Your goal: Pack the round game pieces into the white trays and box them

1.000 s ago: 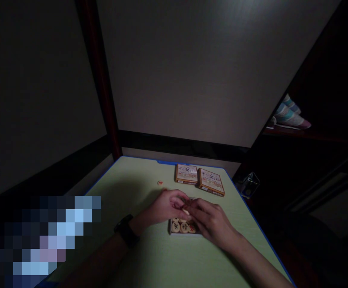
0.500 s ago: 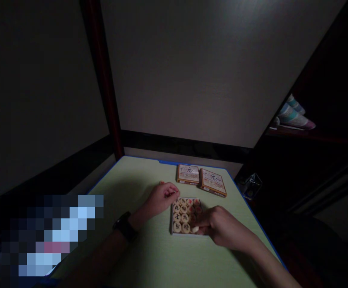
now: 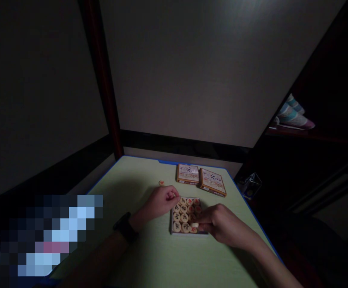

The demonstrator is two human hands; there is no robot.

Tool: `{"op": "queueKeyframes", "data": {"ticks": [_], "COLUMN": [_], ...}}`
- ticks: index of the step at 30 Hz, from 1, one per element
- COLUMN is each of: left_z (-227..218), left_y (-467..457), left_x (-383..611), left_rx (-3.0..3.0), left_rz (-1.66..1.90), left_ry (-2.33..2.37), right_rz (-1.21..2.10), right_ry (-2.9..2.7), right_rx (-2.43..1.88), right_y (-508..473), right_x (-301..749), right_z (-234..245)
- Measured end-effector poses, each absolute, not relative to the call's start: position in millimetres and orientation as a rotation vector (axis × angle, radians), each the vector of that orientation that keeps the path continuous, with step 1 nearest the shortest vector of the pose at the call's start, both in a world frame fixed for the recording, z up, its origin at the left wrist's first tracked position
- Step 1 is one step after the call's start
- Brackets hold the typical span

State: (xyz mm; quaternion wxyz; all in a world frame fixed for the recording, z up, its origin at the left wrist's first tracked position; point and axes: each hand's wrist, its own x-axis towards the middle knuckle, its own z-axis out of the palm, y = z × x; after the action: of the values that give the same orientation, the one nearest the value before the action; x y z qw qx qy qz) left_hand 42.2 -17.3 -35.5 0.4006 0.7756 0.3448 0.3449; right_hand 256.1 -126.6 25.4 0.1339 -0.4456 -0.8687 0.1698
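A small open box [image 3: 172,229] on the green table holds several round wooden game pieces [image 3: 181,213] marked in black and red. My right hand [image 3: 222,226] rests at the box's right side, fingers pinched on a light round piece [image 3: 195,225] near the box's front right corner. My left hand [image 3: 159,202] is curled at the box's far left corner, fingertips together; whether it holds anything is hidden. A dark watch sits on the left wrist.
One loose round piece [image 3: 161,183] lies on the table beyond my left hand. Two flat patterned boxes [image 3: 201,179] lie at the far edge. A glass container [image 3: 251,185] stands off the table's right edge. Walls close behind the table [image 3: 138,244].
Both hands were together over the box; they have parted, the left to the far left corner, the right toward the front right with a piece. The loose piece is uncovered again.
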Motion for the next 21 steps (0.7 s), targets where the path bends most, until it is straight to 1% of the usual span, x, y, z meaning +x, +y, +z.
{"op": "queueKeyframes", "data": {"ticks": [6, 12, 16, 21], "left_z": [-37, -27, -15, -11], "left_y": [-18, -25, -37, -49], "left_x": [40, 42, 46, 53], "left_rx": [2.099, 2.048, 1.923, 1.778], "left_rz": [0.831, 0.808, 0.689, 0.555], "left_ry": [0.950, 0.903, 0.755, 0.685], "right_rz": [0.373, 0.311, 0.206, -0.015], "right_ry": [-2.589, -2.573, -2.491, -2.429], "right_rx": [-1.398, -1.400, -1.322, -1.145], "right_y": [-128, -130, -127, -126], "right_x": [251, 249, 253, 250], "right_z": [23, 24, 22, 13]}}
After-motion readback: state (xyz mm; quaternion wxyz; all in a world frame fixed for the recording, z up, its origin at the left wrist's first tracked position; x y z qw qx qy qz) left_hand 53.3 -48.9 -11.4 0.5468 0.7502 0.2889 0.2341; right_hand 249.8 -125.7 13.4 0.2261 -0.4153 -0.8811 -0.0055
